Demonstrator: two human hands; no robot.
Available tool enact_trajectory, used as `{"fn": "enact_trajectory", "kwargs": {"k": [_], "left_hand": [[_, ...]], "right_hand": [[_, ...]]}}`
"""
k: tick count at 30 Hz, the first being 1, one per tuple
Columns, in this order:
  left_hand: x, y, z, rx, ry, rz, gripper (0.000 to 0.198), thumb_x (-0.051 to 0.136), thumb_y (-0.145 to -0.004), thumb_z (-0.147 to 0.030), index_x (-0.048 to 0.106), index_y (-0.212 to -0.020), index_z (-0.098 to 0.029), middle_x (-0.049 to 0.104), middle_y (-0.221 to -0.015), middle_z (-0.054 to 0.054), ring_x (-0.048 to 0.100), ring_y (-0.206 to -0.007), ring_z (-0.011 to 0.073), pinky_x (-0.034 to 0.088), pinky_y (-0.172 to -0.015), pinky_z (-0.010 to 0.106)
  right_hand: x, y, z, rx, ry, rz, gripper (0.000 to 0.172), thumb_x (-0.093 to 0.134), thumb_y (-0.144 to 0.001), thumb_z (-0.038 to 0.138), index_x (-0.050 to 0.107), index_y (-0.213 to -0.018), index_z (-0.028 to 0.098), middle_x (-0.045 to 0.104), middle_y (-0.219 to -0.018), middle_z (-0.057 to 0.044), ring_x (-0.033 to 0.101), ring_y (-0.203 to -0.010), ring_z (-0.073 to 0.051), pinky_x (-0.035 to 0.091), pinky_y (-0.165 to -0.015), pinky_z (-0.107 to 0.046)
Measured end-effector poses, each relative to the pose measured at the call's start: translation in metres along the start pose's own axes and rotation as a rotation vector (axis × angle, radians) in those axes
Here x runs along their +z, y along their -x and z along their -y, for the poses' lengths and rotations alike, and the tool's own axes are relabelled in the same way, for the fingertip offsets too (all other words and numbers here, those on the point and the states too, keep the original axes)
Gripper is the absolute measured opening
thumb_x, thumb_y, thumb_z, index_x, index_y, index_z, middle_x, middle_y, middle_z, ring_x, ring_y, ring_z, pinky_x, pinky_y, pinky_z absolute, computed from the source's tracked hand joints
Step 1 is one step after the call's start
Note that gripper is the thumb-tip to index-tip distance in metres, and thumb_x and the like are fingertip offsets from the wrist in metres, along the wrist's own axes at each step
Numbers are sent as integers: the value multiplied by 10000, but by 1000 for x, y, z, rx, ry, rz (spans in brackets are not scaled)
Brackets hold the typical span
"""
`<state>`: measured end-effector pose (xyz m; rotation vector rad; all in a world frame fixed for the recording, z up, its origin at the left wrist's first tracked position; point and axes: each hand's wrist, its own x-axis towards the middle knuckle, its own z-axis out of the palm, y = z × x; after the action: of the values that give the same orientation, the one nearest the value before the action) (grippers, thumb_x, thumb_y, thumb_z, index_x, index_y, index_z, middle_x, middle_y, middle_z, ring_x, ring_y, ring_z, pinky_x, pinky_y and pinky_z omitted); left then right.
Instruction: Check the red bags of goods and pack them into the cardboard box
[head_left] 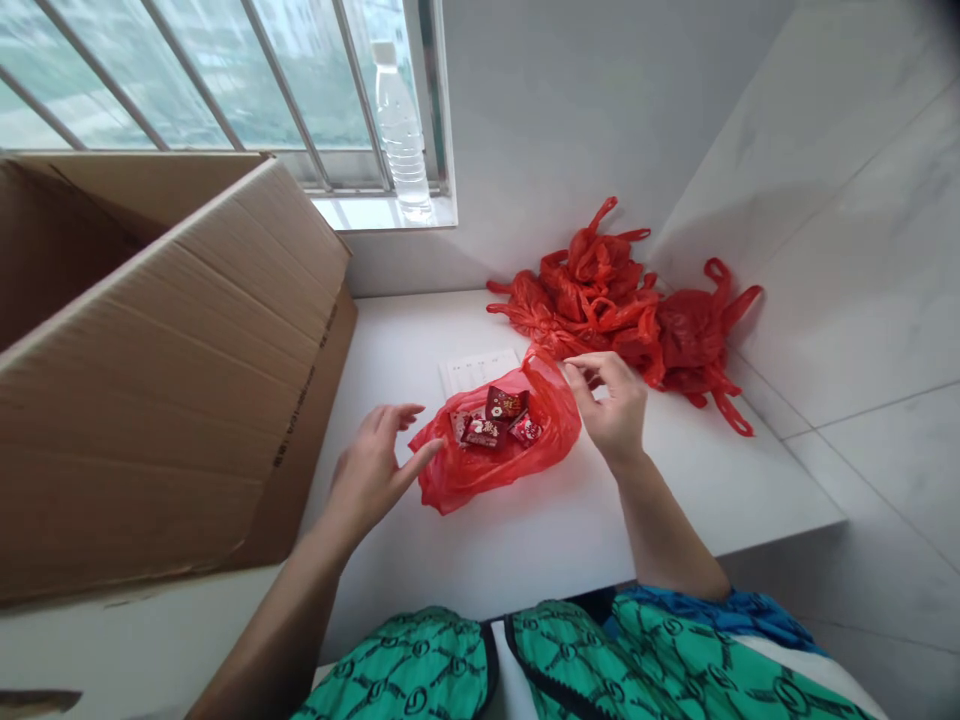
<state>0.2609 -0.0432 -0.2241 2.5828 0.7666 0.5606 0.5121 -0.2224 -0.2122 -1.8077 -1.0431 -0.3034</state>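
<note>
A red plastic bag [551, 440] lies spread open on the white tabletop in front of me. Several small wrapped packets [506, 403] in dark red and pink, printed with light lettering, rest inside it. My left hand [375, 460] is at the bag's left edge, thumb and fingers apart, gripping nothing. On the far right side of the bag, my right hand [613, 408] pinches its rim between thumb and forefinger. A pale printed sheet [474, 370] sits partly under the bag's back edge.
Tied red plastic bags [600, 300] are heaped against the wall at the back right. To the left stands a large open cardboard box [187, 390]. A clear water bottle [403, 140] is on the sill by the barred window. Tiled wall borders the right side.
</note>
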Motion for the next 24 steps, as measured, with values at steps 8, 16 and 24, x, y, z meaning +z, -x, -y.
{"fn": "enact_trajectory", "kwargs": {"k": [8,16,24], "left_hand": [[-6,40,-6,-204,-42,335,386,557,-870,-584,630,-786,-214,636,-659,10,580,-581,179,318,-495,238],[-24,6,-20,21,397,-34,208,618,-901,-396,675,-850,-202,610,-888,26,571,-716,129,436,-589,223],[-59,-60,-56,60,945,-579,274,594,-935,-351,619,-1205,-307,614,-1243,36,588,-1143,191,500,-969,318]], "right_hand": [[13,0,-5,-174,385,257,451,649,-865,503,629,-1193,194,449,-1468,-147,378,-1361,-352,293,-1120,-509],[15,-42,5,-141,68,199,57,621,-865,272,660,-874,232,545,-1385,-81,445,-1333,-286,318,-1108,-506],[-9,-93,29,45,-854,-30,198,488,-920,435,553,-1031,286,686,-1183,-38,627,-1157,-223,526,-931,-433]]}}
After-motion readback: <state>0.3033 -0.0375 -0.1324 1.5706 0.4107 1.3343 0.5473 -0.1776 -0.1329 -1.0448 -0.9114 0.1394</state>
